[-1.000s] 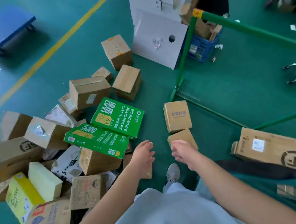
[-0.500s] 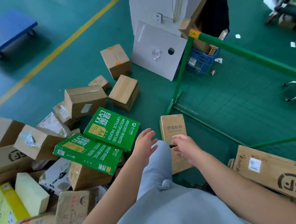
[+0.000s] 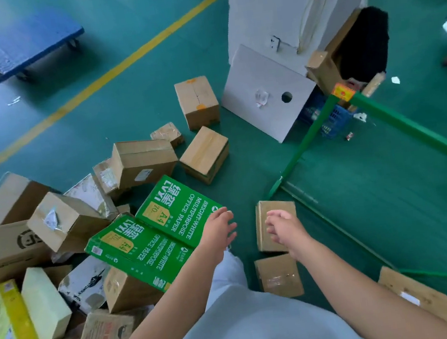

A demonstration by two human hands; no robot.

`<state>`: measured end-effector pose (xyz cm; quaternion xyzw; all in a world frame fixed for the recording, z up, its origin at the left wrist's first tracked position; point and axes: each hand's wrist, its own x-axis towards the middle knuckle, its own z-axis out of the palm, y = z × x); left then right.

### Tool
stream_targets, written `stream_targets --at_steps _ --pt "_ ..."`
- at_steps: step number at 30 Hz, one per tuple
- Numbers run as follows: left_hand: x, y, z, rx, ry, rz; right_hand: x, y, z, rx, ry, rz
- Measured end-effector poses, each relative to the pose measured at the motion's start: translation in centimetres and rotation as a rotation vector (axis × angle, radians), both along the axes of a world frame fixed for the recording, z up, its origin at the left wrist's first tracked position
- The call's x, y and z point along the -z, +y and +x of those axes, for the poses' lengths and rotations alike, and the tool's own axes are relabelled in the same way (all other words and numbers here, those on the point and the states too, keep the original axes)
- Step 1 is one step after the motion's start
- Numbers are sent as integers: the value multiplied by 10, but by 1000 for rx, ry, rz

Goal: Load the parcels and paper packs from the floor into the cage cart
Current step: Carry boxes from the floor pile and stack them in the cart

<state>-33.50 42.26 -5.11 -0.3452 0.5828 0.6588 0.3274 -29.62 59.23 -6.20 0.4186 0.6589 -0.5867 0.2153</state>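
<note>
Two green A4 paper packs [image 3: 166, 222] lie tilted on a heap of brown parcels [image 3: 64, 221] on the green floor. My left hand [image 3: 218, 228] hovers with relaxed fingers at the near right corner of the upper pack, holding nothing. My right hand [image 3: 285, 228] hangs loosely curled over a small brown parcel [image 3: 262, 221] on the floor, and I cannot tell if it touches it. A second small parcel [image 3: 280, 275] lies just below. The green cage cart [image 3: 415, 127] stands to the right, with a long SF box [image 3: 433, 304] in its near corner.
Yellow paper packs [image 3: 22, 312] lie at the lower left. Loose boxes [image 3: 197, 101] sit farther back by a white pillar [image 3: 288, 4] and a leaning white panel [image 3: 260, 93]. A blue platform trolley [image 3: 29, 44] is at the far left beyond a yellow floor line.
I have stepped forward, and the view has tilted up. Both hands moved ahead: the left now reaches the green pack's corner, the right is over the small floor parcel.
</note>
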Motion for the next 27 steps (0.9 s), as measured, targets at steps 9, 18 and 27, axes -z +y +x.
stream_targets --at_steps 9,18,27 --pt "-12 -45 -143 -96 10 -37 -21 -59 -170 -131 14 -76" --pt "-34 -53 -230 -203 50 5 -55 -69 -263 -193 76 -74" --pt "-31 -56 -320 -341 58 9 -48 -66 -366 -294 64 -20"
